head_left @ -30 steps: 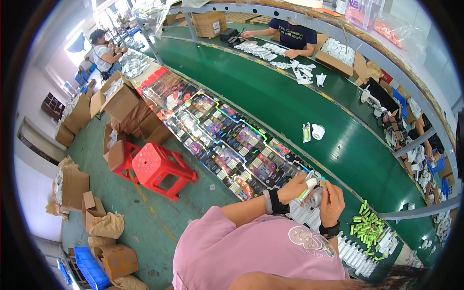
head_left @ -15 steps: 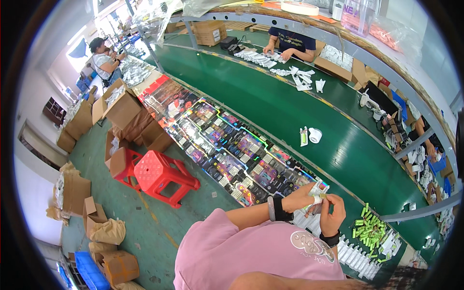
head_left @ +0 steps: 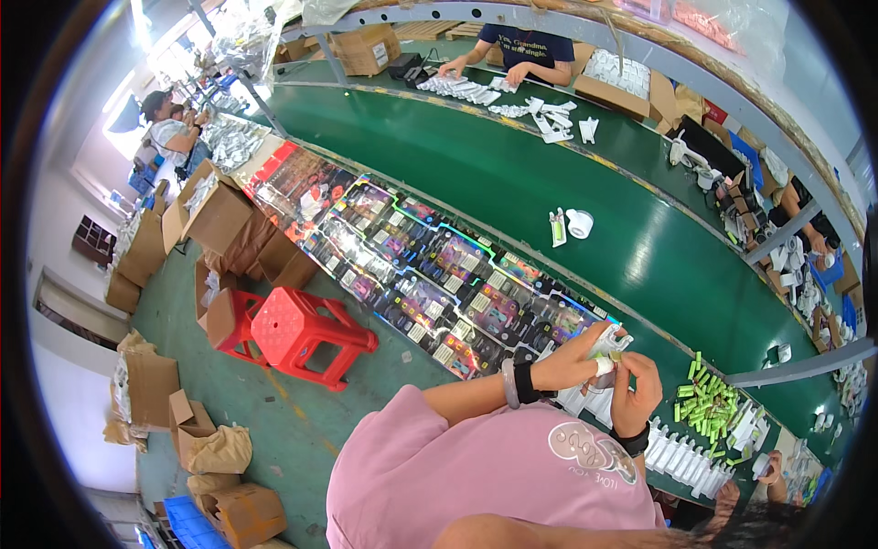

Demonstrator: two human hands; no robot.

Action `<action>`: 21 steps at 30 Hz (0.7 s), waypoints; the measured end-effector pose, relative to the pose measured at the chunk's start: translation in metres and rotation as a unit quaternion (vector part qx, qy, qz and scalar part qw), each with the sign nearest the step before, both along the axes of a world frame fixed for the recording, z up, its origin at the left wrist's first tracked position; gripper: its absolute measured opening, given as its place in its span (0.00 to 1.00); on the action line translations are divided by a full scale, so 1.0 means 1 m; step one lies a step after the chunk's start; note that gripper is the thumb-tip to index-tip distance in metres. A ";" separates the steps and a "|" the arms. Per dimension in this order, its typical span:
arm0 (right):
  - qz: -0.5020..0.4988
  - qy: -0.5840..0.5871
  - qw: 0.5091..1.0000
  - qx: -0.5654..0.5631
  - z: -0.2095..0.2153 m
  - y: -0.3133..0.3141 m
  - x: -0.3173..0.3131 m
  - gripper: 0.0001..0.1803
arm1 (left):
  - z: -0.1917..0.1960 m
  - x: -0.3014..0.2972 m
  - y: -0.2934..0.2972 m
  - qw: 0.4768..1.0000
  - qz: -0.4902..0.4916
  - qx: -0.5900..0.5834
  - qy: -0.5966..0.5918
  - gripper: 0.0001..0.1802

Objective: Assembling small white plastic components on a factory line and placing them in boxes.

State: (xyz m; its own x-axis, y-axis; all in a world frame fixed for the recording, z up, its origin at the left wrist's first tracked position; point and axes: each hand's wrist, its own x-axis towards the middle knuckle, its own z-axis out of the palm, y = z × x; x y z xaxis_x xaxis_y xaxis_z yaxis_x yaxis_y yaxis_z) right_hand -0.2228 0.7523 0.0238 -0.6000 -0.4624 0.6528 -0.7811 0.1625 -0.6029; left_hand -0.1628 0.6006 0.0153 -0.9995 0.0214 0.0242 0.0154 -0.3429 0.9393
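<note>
My left hand point(head_left: 574, 360) is closed around a white plastic part point(head_left: 607, 342) at the near edge of the workbench. Close beside it, my right hand point(head_left: 637, 392) has thumb and forefinger pinched at that part. A small greenish bit shows between those fingertips, too small to name. Below my hands lie rows of white plastic housings point(head_left: 681, 462), partly covered by my right wrist. A pile of bright green battery-like cylinders point(head_left: 709, 403) sits just right of my right hand.
A green conveyor belt point(head_left: 439, 174) runs past, carrying a white round part point(head_left: 579, 223). Printed colourful sheets point(head_left: 430, 265) cover the bench at left. Red stools point(head_left: 306, 325) and cartons point(head_left: 151, 389) stand on the floor. A co-worker's hand point(head_left: 774, 468) is at lower right; a metal post point(head_left: 805, 368) crosses nearby.
The view has shifted slightly, so the belt and benches appear further left. A co-worker's hands have come into view at lower right. My hands stay together at the white plastic part.
</note>
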 end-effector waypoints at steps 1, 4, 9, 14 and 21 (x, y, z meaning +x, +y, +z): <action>-0.009 0.008 1.000 0.005 -0.001 0.004 -0.001 0.08 | 0.001 -0.002 0.001 1.000 -0.017 -0.014 0.016 0.26; -0.030 0.018 0.999 0.014 0.002 0.008 -0.004 0.08 | 0.017 -0.007 0.004 0.998 -0.017 -0.055 -0.013 0.25; -0.002 0.062 0.998 0.019 0.007 0.004 -0.001 0.12 | 0.005 0.000 -0.006 0.997 0.017 -0.050 0.055 0.29; -0.004 0.074 0.997 -0.025 -0.003 0.002 -0.005 0.15 | 0.009 -0.005 -0.008 0.999 -0.020 -0.039 0.023 0.28; -0.032 0.085 0.996 -0.016 -0.003 0.011 -0.002 0.16 | 0.009 -0.006 -0.001 0.998 -0.048 -0.030 -0.014 0.28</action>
State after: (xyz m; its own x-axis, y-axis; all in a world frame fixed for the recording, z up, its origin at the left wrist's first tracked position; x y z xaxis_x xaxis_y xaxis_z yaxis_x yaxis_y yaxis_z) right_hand -0.2248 0.7633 0.0207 -0.5076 -0.4047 0.7606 -0.8607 0.1976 -0.4692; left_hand -0.1686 0.5995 0.0243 -0.9931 0.1172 -0.0079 -0.0412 -0.2849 0.9577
